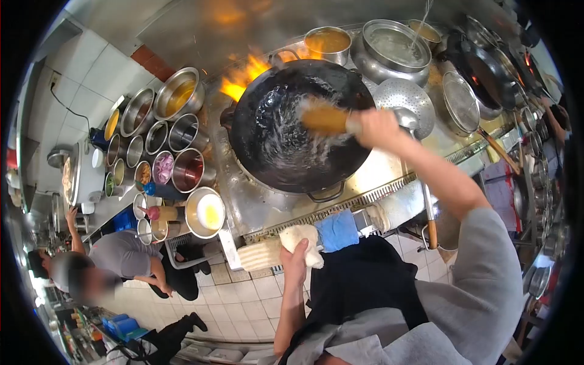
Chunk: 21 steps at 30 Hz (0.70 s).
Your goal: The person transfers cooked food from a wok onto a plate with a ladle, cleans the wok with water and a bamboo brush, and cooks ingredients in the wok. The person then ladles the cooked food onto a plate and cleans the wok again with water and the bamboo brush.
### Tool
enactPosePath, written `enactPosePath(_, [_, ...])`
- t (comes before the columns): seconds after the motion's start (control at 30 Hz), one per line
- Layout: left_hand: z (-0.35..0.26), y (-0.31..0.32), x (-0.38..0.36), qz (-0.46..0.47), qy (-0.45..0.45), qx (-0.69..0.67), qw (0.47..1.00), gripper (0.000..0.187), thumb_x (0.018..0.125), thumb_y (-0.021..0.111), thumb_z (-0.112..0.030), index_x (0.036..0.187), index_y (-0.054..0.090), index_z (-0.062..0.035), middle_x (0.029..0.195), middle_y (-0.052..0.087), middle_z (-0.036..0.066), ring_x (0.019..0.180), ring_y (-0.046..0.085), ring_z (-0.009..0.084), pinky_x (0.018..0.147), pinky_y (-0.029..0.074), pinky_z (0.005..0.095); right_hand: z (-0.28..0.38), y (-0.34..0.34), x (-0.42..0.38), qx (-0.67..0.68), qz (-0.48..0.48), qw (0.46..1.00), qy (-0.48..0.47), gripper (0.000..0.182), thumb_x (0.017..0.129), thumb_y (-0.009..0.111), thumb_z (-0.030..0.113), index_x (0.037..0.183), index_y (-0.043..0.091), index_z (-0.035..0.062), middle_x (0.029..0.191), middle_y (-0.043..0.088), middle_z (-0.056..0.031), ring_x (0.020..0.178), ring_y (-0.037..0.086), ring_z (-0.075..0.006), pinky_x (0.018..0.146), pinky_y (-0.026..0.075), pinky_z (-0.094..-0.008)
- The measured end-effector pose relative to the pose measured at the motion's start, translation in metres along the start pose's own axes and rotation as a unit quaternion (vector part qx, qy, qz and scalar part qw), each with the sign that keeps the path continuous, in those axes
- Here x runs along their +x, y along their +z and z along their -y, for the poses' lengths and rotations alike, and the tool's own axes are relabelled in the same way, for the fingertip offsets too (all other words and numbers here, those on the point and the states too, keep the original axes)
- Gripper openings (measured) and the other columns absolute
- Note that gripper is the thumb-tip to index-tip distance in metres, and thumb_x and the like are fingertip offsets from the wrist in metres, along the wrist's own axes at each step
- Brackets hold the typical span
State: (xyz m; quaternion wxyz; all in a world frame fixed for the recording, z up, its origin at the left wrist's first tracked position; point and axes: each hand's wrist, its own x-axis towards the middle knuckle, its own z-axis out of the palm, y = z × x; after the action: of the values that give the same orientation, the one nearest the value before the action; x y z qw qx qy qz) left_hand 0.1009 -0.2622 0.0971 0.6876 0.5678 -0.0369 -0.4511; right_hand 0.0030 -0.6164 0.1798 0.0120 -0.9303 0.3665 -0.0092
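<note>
A large black wok [267, 164] sits over the burner with water swirling inside it. My right hand [374, 129] grips a brown bamboo brush [326, 118], whose blurred end is over the water. Flames [246, 76] rise at the wok's upper left. Near the stove's front edge, my left hand [294, 260] is closed round a folded cream towel [302, 240]. Beside it lie a striped cloth [260, 255] and a blue cloth [337, 231].
Metal containers of ingredients, one with an egg-like yellow content [205, 213], line the left. A perforated skimmer [404, 103], a water pot [396, 48] and a ladle handle [431, 219] are at right. A person [125, 255] is at lower left.
</note>
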Motion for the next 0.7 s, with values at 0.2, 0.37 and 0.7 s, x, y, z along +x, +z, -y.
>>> enactPosePath(0.2, [0.0, 0.052, 0.045, -0.022, -0.007, -0.035, 0.999, 0.041, 0.097, 0.054, -0.031, 0.123, 0.049, 0.0003, 0.109, 0.062, 0.012, 0.097, 0.064, 0.0239, 0.082, 0.053, 0.0383, 0.065, 0.035, 0.095, 0.215, -0.121, 0.967, 0.056, 0.023, 0.073, 0.064, 0.022, 0.093, 0.071, 0.0125, 0.09, 0.071, -0.0135, 0.085, 0.07, -0.0296, 0.074, 0.056, -0.042])
enactPosePath(0.37, [-0.004, 0.076, 0.073, 0.023, -0.092, -0.098, 0.991, 0.035, 0.097, 0.052, -0.04, 0.108, 0.055, -0.0074, 0.092, 0.064, 0.007, 0.086, 0.065, 0.0225, 0.077, 0.055, 0.0417, 0.082, 0.022, -0.027, 0.166, 0.029, 0.98, -0.104, 0.018, 0.075, 0.059, 0.015, 0.089, 0.069, 0.0088, 0.081, 0.069, -0.0173, 0.082, 0.07, -0.0326, 0.068, 0.054, -0.0447])
enactPosePath(0.7, [0.038, 0.075, 0.121, -0.039, -0.083, -0.199, 0.976, 0.006, 0.084, 0.058, -0.01, 0.09, 0.058, -0.0119, 0.078, 0.063, 0.002, 0.07, 0.064, 0.0192, 0.059, 0.052, 0.0377, -0.087, -0.061, -0.05, 0.137, -0.182, 0.968, 0.103, 0.035, 0.081, 0.062, 0.029, 0.113, 0.067, 0.0183, 0.09, 0.069, -0.0204, 0.084, 0.068, -0.0347, 0.071, 0.055, -0.0422])
